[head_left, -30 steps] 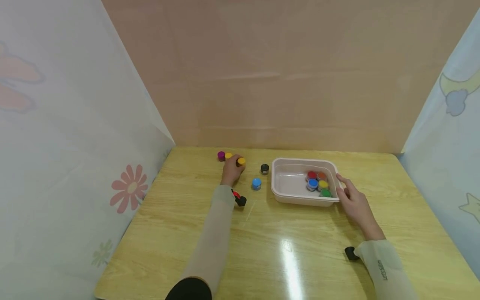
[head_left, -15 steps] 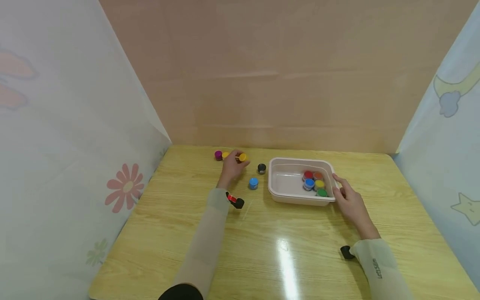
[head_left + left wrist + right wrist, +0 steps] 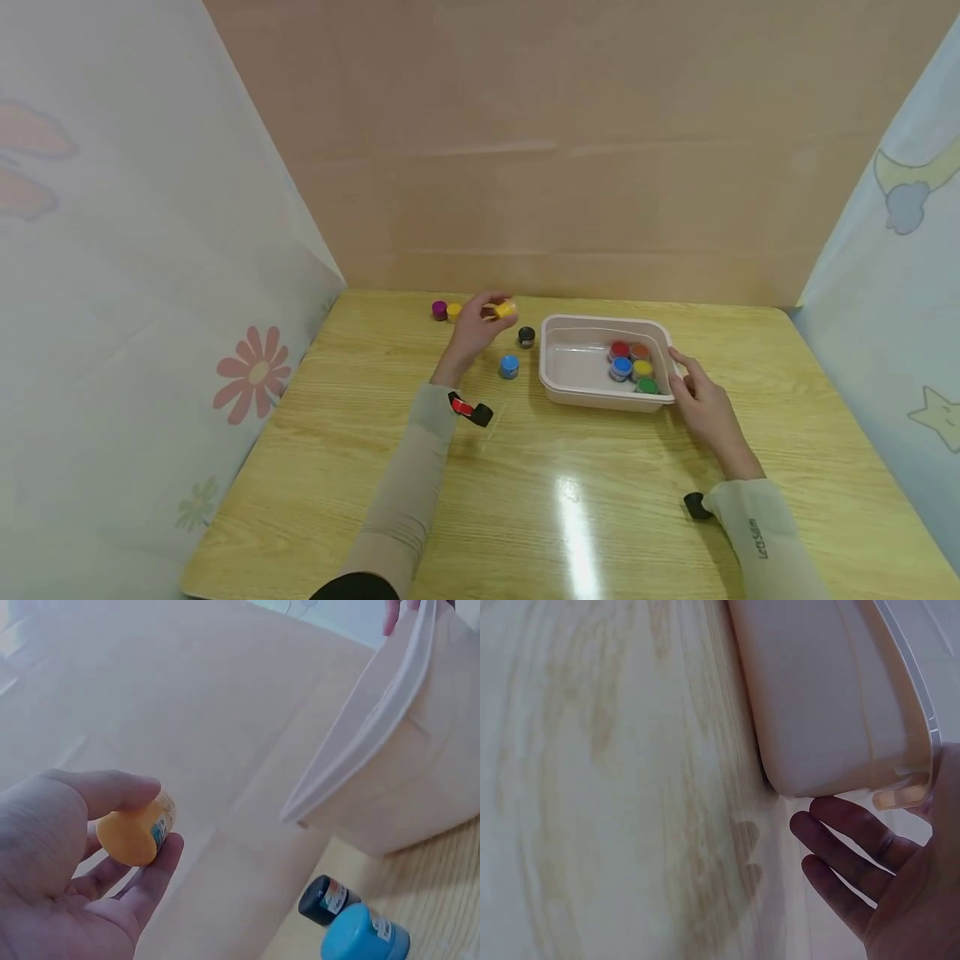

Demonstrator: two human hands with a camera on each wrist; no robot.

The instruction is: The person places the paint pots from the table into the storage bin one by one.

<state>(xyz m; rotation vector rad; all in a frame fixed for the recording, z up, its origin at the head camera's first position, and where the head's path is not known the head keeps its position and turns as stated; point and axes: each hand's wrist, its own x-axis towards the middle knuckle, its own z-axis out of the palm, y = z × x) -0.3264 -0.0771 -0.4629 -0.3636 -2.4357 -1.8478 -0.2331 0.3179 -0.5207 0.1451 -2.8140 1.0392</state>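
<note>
1. My left hand point(image 3: 472, 331) pinches a small round yellow-lidded plastic jar point(image 3: 135, 834) above the worktop point(image 3: 300, 475), its label unreadable.
2. Right of that hand stand a black round jar point(image 3: 527, 337) and a blue-lidded round jar point(image 3: 510, 367).
3. My right hand point(image 3: 705, 408) grips a pale-pink plastic tub point(image 3: 603, 400); that beige sleeve point(image 3: 768, 550) reads "LetsSlim".

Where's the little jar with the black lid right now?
In the head view, the black-lidded jar stands on the table just left of the pale tub, slightly farther back than the light blue jar.
</note>
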